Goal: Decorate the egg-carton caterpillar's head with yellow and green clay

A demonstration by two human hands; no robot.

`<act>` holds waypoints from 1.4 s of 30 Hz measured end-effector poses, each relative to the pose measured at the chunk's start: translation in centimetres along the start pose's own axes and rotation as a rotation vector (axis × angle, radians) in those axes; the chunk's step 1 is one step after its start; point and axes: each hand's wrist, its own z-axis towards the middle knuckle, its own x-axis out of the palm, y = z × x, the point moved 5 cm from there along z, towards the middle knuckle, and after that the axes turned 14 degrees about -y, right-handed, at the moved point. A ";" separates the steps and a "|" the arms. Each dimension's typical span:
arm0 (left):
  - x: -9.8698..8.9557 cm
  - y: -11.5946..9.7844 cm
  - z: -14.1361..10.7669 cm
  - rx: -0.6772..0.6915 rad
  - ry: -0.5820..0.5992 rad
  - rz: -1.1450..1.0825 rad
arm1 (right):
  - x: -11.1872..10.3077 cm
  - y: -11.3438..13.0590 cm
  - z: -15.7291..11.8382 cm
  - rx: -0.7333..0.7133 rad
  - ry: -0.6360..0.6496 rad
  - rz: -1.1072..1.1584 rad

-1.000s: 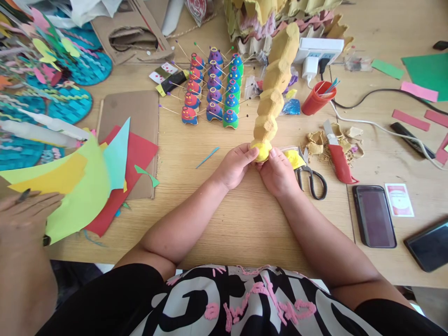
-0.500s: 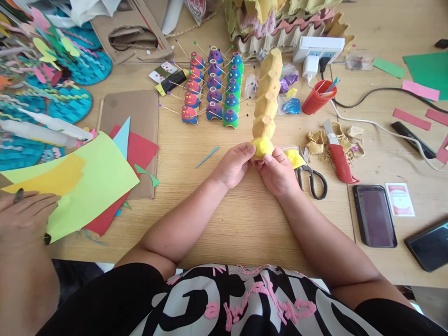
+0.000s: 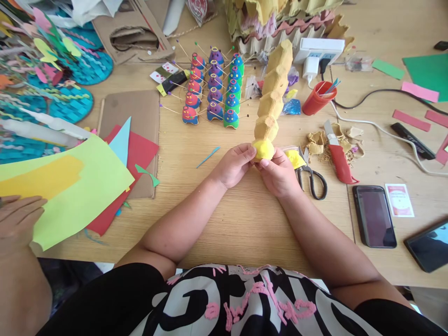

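Between my two hands is a strip of egg carton (image 3: 271, 100), tan and bumpy, pointing away from me. Its near end cup is covered in yellow clay (image 3: 263, 149). My left hand (image 3: 235, 164) is closed on the left side of that end, thumb on the clay. On the right side, my right hand (image 3: 279, 173) grips the same end with its thumb at the lower edge of the clay. The fingertips under the strip are hidden. A packet of yellow clay (image 3: 294, 158) and black-handled scissors (image 3: 312, 181) lie just right of my right hand.
Decorated caterpillars (image 3: 214, 86) with pin feelers stand behind my left hand. A red-handled knife (image 3: 339, 158) lies among carton scraps, near a red cup (image 3: 318, 99). Two phones (image 3: 375, 217) lie at right. At left, another person's hand (image 3: 19, 217) rests on green paper (image 3: 80, 200).
The far end of the egg-carton strip has swung to the right while my hands stay nearly in place. The other person's hand and the green paper have shifted left.
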 end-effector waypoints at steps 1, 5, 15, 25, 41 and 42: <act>0.0 0.0 0.0 0.000 0.002 0.003 | 0.0 0.0 0.0 -0.002 -0.001 -0.003; -0.1 0.0 0.1 0.001 -0.005 0.002 | -0.2 0.0 0.0 -0.004 0.003 -0.022; -0.2 0.2 0.0 0.012 0.000 0.034 | -0.2 -0.1 0.2 -0.021 -0.005 -0.025; 0.1 -0.1 -0.1 -0.003 -0.012 -0.018 | -0.1 0.0 0.2 -0.027 -0.003 -0.048; 0.2 -0.1 0.0 0.006 -0.007 0.015 | 0.2 0.2 0.0 -0.035 0.024 -0.083; 0.3 -0.2 0.0 0.009 -0.006 0.018 | 0.1 0.2 0.1 -0.037 0.022 -0.085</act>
